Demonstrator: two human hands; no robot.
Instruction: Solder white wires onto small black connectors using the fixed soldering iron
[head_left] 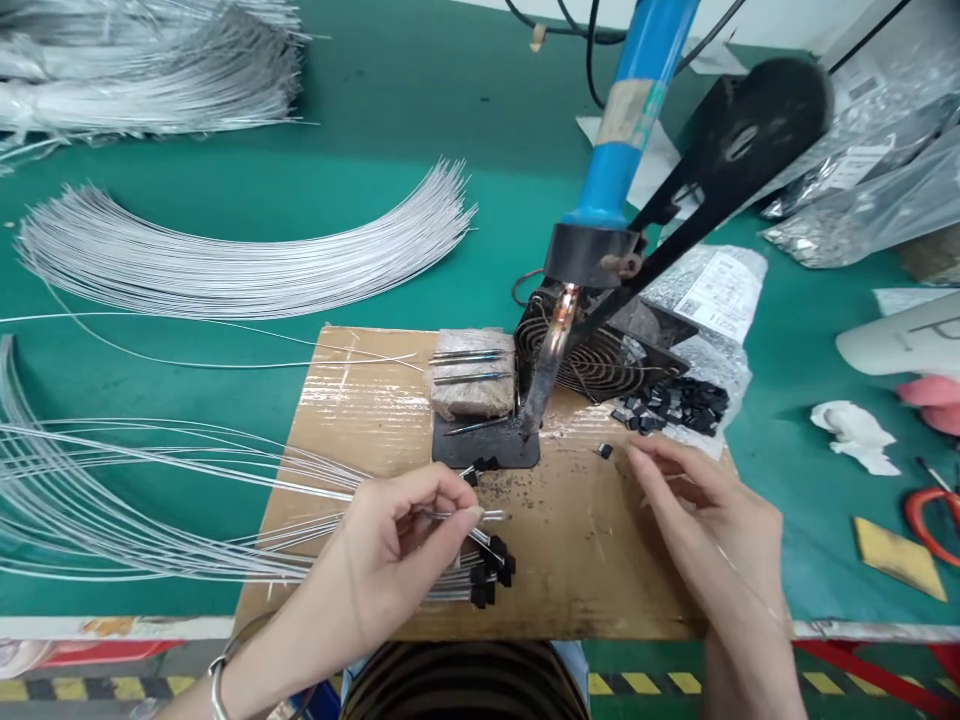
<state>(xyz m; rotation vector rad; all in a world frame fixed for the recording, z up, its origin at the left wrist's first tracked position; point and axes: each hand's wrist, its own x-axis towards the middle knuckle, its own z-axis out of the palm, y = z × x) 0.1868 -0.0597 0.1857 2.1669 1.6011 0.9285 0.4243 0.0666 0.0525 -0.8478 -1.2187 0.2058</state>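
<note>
My left hand (390, 555) is closed in a pinch on a thin grey wire (491, 516) whose bare end points right over the cardboard sheet (585, 560). Below it lie several wires with small black parts (491, 575) on their ends. My right hand (712, 530) rests on the cardboard with fingers stretched toward a single black part (604, 451); nothing is in it. A blue-handled soldering iron (626, 140) hangs on a black stand, its tip (531, 425) down on a dark plate (487, 448).
A heap of black parts (679, 405) spills from a plastic bag beside a round fan grille (592, 355). Wire bundles (225, 260) lie on the green mat at left. A sponge block (472, 375), red scissors (934, 515) and silver bags (862, 170) are also here.
</note>
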